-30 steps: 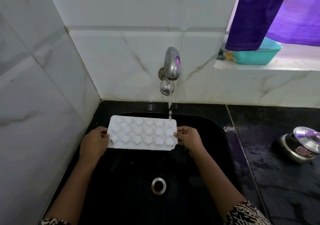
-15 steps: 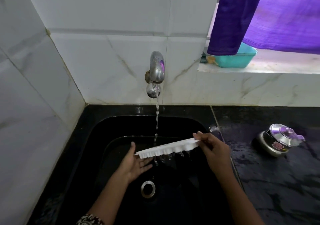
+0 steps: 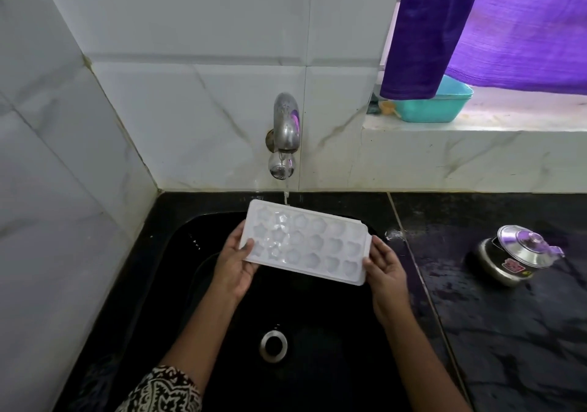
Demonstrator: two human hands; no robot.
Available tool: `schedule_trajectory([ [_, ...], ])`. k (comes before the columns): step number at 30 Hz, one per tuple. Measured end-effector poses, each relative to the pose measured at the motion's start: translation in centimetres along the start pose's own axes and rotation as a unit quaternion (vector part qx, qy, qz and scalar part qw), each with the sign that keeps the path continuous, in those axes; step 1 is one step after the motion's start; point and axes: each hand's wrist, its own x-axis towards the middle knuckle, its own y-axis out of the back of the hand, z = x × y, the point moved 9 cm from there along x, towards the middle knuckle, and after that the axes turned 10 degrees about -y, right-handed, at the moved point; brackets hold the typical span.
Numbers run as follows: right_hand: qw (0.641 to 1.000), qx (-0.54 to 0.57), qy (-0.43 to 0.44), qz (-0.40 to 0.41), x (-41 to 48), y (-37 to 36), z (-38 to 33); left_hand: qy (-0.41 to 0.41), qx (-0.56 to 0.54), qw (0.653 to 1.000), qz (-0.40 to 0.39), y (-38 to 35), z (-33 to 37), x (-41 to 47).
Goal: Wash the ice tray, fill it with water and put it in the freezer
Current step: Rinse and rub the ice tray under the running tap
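The white ice tray (image 3: 313, 242) with several star-shaped cups faces up over the black sink (image 3: 178, 253), tilted a little down to the right. My left hand (image 3: 234, 265) holds its left end, thumb on the rim. My right hand (image 3: 386, 268) holds its right end from below and the side. A thin stream of water runs from the steel tap (image 3: 285, 132) onto the tray's far left edge.
The sink drain (image 3: 273, 345) lies below the tray. To the right, on the wet black counter (image 3: 508, 332), stands a steel pot with a lid (image 3: 511, 257). A teal tub (image 3: 435, 103) sits on the marble ledge under a purple curtain (image 3: 495, 27). White tiled walls close the left and back.
The tray was cups-down under the tap, then tipped on edge with water draining off, and now is turned cups-up. My left hand moved from under it to its left end.
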Motion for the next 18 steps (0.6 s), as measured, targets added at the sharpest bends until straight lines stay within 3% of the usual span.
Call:
schedule_trajectory([
  [5,0.996,-0.014,-0.072,-0.056,0.8,-7.5,3.5,-0.109,0.119,0.986,0.05,4.2,8.2,-0.3],
  [8,0.989,-0.044,-0.108,-0.087,0.2,-11.2,4.7,-0.131,0.178,0.971,0.093,7.4,11.2,-0.9],
  [14,0.976,-0.194,-0.054,-0.077,-1.0,-11.1,1.5,-0.053,0.224,0.96,0.16,11.0,8.6,-2.3],
  [18,0.964,-0.263,0.022,-0.03,-2.3,-7.2,-3.4,0.062,0.154,0.979,0.121,8.4,1.3,-3.8],
])
